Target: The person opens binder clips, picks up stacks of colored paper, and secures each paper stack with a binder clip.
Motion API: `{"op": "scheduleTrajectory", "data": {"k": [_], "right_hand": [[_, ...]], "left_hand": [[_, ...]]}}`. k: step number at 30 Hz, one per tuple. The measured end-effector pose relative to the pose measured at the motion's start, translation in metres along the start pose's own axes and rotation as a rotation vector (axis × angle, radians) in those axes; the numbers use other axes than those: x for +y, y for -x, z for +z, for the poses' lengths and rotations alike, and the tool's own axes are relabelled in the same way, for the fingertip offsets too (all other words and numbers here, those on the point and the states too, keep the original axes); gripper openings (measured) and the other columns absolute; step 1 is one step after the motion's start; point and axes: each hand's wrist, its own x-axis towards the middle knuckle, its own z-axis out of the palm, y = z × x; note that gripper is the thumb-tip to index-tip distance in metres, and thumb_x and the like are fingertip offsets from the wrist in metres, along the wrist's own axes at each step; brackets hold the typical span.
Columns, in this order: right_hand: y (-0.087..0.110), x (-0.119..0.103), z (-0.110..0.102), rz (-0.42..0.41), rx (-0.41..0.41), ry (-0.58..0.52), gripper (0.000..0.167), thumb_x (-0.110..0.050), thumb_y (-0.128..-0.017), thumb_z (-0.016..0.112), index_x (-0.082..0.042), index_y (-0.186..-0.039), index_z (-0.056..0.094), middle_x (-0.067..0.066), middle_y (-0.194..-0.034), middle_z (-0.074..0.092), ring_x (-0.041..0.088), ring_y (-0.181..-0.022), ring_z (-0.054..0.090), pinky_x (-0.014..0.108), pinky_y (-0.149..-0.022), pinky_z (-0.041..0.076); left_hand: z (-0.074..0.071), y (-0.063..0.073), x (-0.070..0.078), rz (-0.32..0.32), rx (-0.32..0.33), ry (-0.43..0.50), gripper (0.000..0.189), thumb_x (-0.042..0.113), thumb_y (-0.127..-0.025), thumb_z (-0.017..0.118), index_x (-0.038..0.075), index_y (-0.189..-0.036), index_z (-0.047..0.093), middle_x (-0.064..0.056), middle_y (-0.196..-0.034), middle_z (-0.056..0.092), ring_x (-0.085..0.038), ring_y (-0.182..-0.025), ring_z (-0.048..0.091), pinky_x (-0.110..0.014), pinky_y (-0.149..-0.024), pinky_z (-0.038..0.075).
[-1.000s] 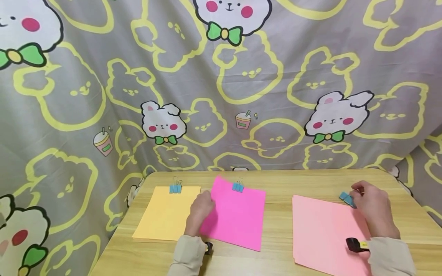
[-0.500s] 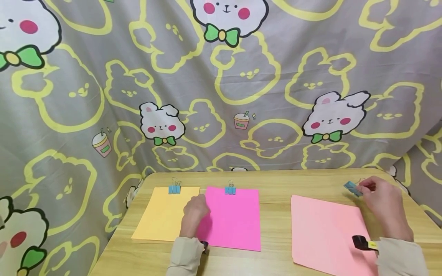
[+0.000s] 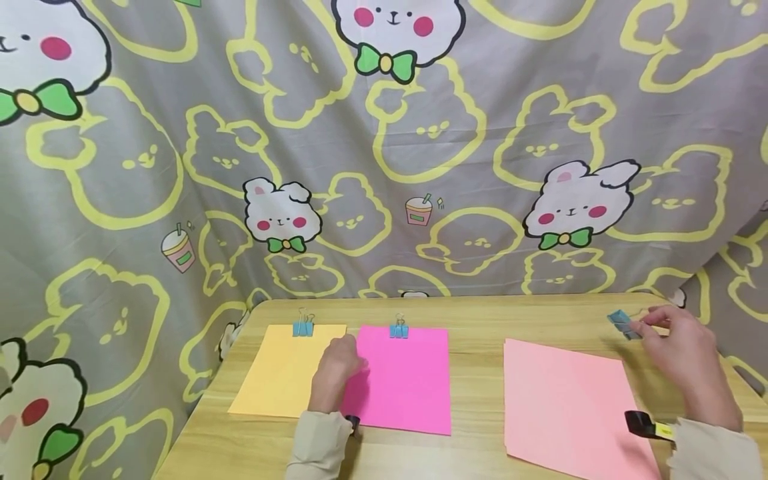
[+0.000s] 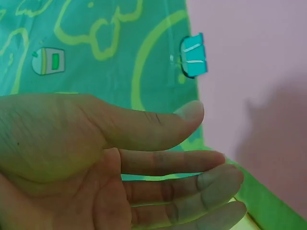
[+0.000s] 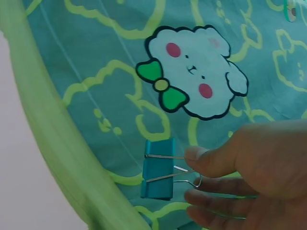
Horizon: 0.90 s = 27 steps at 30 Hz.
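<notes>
My left hand is at the left edge of a stack of magenta paper. In the left wrist view its thumb and fingers are loosely extended and apart, with nothing held between them. A blue binder clip sits on the top edge of the magenta paper. With thumb and fingers, my right hand pinches the wire handles of another blue binder clip, above the table's far right. That clip is apart from the light pink paper stack, which carries no clip.
Yellow paper lies at the left with a blue binder clip on its top edge. All the paper rests on a wooden table. A patterned curtain hangs behind the table's back edge.
The magenta paper, tilted earlier, has settled flat and straighter, shifted left. My left hand has drawn slightly left and let go. My right hand has moved right with its binder clip, away from the light pink stack.
</notes>
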Motion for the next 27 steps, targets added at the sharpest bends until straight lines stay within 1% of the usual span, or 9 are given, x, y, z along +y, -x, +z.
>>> {"op": "scheduleTrajectory", "data": {"k": [6,12,16,17,19,21,22,24,27], "right_hand": [[0.002,0.001,-0.007,-0.015,-0.035,0.026,0.021,-0.013,-0.098,0.067,0.007,-0.094,0.060,0.039,-0.125,0.057,0.061,-0.108,0.052,0.059,-0.081,0.036],[0.003,0.014,-0.018,-0.069,-0.122,0.035,0.021,-0.015,-0.097,0.072,0.003,-0.093,0.064,0.038,-0.104,0.066,0.054,-0.095,0.062,0.063,-0.082,0.033],[0.002,0.022,-0.022,-0.087,-0.181,0.036,0.023,-0.017,-0.092,0.078,0.003,-0.096,0.066,0.031,-0.096,0.069,0.035,-0.079,0.070,0.061,-0.079,0.039],[0.002,0.023,-0.022,-0.091,-0.196,0.039,0.025,-0.016,-0.091,0.079,0.004,-0.097,0.066,0.031,-0.097,0.068,0.040,-0.078,0.070,0.057,-0.077,0.044],[0.003,0.025,-0.023,-0.085,-0.224,0.046,0.029,-0.015,-0.089,0.081,0.005,-0.102,0.065,0.030,-0.099,0.067,0.024,-0.071,0.069,0.045,-0.068,0.051],[0.003,0.026,-0.025,-0.080,-0.250,0.040,0.035,-0.014,-0.088,0.082,0.009,-0.107,0.063,0.031,-0.102,0.065,0.022,-0.071,0.068,0.035,-0.059,0.053],[0.003,0.026,-0.027,-0.073,-0.268,0.035,0.038,-0.014,-0.088,0.081,0.010,-0.110,0.061,0.033,-0.104,0.064,0.025,-0.073,0.068,0.034,-0.058,0.054],[0.003,0.026,-0.029,-0.062,-0.289,0.043,0.042,-0.015,-0.088,0.082,0.011,-0.114,0.060,0.033,-0.106,0.063,0.019,-0.073,0.068,0.034,-0.059,0.054],[0.003,0.025,-0.031,-0.052,-0.320,0.053,0.046,-0.019,-0.090,0.081,0.011,-0.116,0.059,0.034,-0.109,0.062,0.023,-0.076,0.069,0.045,-0.065,0.054]], "left_hand": [[-0.001,0.009,0.018,0.177,-0.068,0.083,0.015,0.009,-0.093,0.074,-0.003,-0.094,0.064,-0.011,-0.082,0.064,-0.019,-0.069,0.054,-0.033,-0.063,0.047],[0.031,0.005,0.045,0.346,-0.082,0.175,0.011,0.012,-0.095,0.073,0.004,-0.097,0.065,-0.006,-0.085,0.067,-0.017,-0.071,0.060,-0.032,-0.064,0.052],[0.050,0.000,0.065,0.445,-0.091,0.194,0.022,0.014,-0.097,0.072,0.002,-0.115,0.068,-0.010,-0.104,0.068,-0.023,-0.094,0.065,-0.034,-0.080,0.055],[0.054,-0.002,0.069,0.482,-0.097,0.191,0.027,0.015,-0.098,0.071,0.001,-0.120,0.067,-0.011,-0.111,0.068,-0.025,-0.102,0.065,-0.035,-0.085,0.054],[0.063,-0.005,0.077,0.553,-0.127,0.194,0.034,0.017,-0.099,0.070,0.003,-0.129,0.065,-0.011,-0.125,0.066,-0.027,-0.118,0.062,-0.035,-0.097,0.051],[0.070,-0.008,0.086,0.612,-0.162,0.197,0.039,0.018,-0.100,0.069,0.004,-0.135,0.062,-0.010,-0.135,0.062,-0.027,-0.128,0.057,-0.034,-0.104,0.047],[0.074,-0.010,0.091,0.634,-0.178,0.194,0.041,0.019,-0.100,0.069,0.004,-0.138,0.061,-0.009,-0.138,0.061,-0.026,-0.131,0.056,-0.033,-0.106,0.046],[0.080,-0.011,0.102,0.673,-0.202,0.174,0.044,0.020,-0.100,0.069,0.005,-0.140,0.059,-0.008,-0.142,0.059,-0.023,-0.134,0.053,-0.030,-0.109,0.043],[0.088,-0.013,0.118,0.725,-0.204,0.102,0.046,0.023,-0.101,0.069,0.007,-0.143,0.058,-0.005,-0.144,0.057,-0.017,-0.136,0.051,-0.025,-0.109,0.040]]}}
